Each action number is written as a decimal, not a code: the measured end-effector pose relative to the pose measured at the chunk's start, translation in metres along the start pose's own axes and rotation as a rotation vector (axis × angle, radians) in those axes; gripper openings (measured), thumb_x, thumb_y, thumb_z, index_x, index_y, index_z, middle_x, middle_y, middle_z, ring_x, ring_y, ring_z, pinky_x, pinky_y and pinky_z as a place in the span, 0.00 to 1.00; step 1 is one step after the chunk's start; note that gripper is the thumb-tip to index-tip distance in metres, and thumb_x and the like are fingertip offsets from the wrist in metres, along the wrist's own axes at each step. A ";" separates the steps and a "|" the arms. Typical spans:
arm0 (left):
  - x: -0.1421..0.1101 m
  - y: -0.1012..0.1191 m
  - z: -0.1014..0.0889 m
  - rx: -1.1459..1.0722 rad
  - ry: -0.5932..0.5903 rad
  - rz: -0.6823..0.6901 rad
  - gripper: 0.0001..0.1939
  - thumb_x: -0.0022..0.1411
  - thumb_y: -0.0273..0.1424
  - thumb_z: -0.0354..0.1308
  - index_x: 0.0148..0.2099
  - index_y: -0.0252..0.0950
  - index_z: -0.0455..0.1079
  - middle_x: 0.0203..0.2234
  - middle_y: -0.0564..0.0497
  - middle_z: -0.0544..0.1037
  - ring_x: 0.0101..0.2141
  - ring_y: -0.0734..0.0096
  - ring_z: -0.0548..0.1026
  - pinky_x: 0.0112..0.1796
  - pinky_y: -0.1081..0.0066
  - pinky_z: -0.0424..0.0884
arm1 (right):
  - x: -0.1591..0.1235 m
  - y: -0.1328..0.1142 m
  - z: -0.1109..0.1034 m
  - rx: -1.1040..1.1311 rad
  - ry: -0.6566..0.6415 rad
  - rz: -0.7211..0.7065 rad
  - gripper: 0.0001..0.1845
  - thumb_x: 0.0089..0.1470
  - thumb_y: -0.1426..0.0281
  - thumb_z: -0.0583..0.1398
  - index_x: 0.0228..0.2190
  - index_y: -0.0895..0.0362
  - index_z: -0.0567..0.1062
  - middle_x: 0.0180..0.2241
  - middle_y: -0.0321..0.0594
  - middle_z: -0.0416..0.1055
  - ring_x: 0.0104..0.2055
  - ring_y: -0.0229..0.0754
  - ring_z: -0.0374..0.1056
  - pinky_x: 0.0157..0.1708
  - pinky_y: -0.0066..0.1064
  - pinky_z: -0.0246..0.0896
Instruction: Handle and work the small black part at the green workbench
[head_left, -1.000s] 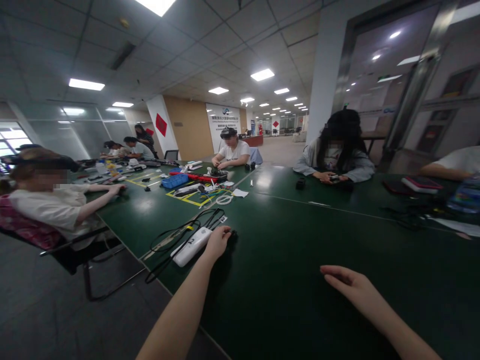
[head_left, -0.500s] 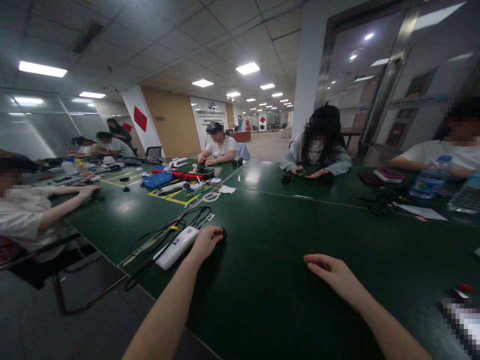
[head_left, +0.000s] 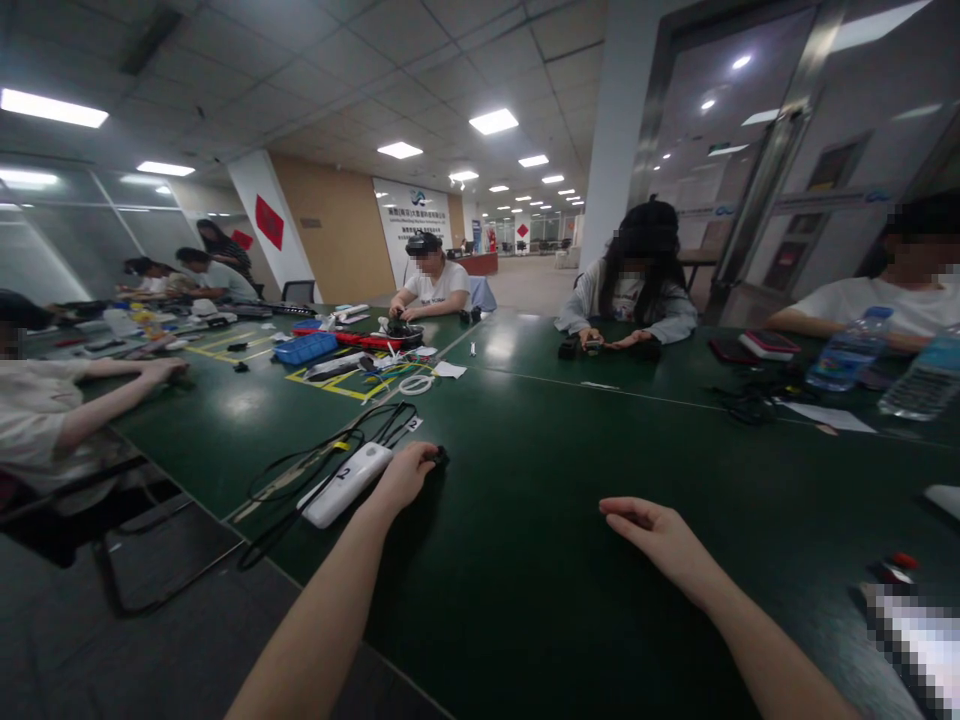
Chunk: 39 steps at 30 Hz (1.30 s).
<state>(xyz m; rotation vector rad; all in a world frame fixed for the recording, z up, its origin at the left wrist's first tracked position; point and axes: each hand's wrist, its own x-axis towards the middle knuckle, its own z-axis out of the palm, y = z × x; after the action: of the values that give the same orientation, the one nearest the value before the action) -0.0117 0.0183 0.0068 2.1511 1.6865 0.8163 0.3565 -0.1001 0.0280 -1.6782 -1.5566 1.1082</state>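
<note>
My left hand (head_left: 409, 474) is closed on a small black object (head_left: 440, 458) at the green table top (head_left: 525, 520). Only its dark end shows past my fingertips, so I cannot make out its kind. Just left of that hand lies a white power bank-like block (head_left: 346, 484) marked "2", with black cables (head_left: 315, 470) looped around and behind it. My right hand (head_left: 651, 528) is open, fingers stretched toward the left and the thumb a little apart. It holds nothing and is low over the table, or resting on it; I cannot tell which.
Across the table, several people work with small things. A blue basket (head_left: 305, 349), a red tray (head_left: 390, 340) and a white cable coil (head_left: 416, 384) lie ahead left. Water bottles (head_left: 847, 350), black cables and paper (head_left: 832, 416) are at the right. A red-and-black item (head_left: 900, 568) lies near right.
My view has turned slightly, so the table things appear a little further left and higher. More of the black object shows at my left fingertips. My right hand keeps nearly the same pose.
</note>
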 end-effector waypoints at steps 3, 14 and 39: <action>0.000 0.004 -0.002 0.042 0.015 0.014 0.12 0.55 0.25 0.48 0.42 0.34 0.67 0.40 0.46 0.71 0.41 0.66 0.70 0.45 0.67 0.64 | 0.000 0.000 -0.001 -0.006 -0.003 0.018 0.20 0.47 0.60 0.55 0.43 0.52 0.70 0.46 0.38 0.69 0.50 0.46 0.63 0.46 0.37 0.59; -0.004 0.009 -0.008 0.046 -0.024 0.055 0.13 0.55 0.26 0.48 0.42 0.35 0.69 0.40 0.47 0.71 0.41 0.67 0.70 0.45 0.69 0.63 | 0.004 0.003 0.000 0.012 -0.010 0.034 0.22 0.47 0.59 0.55 0.44 0.54 0.70 0.47 0.39 0.68 0.50 0.46 0.62 0.47 0.37 0.58; -0.004 0.003 0.000 0.067 -0.018 0.061 0.13 0.54 0.26 0.51 0.43 0.38 0.70 0.39 0.50 0.70 0.37 0.71 0.70 0.43 0.72 0.64 | 0.027 0.034 -0.008 -0.107 0.030 0.088 0.25 0.41 0.53 0.56 0.42 0.49 0.73 0.47 0.39 0.70 0.51 0.54 0.61 0.47 0.42 0.60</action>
<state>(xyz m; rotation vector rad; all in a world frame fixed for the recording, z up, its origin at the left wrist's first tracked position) -0.0100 0.0132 0.0078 2.2578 1.6693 0.7651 0.3792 -0.0772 -0.0028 -1.8419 -1.5602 1.0549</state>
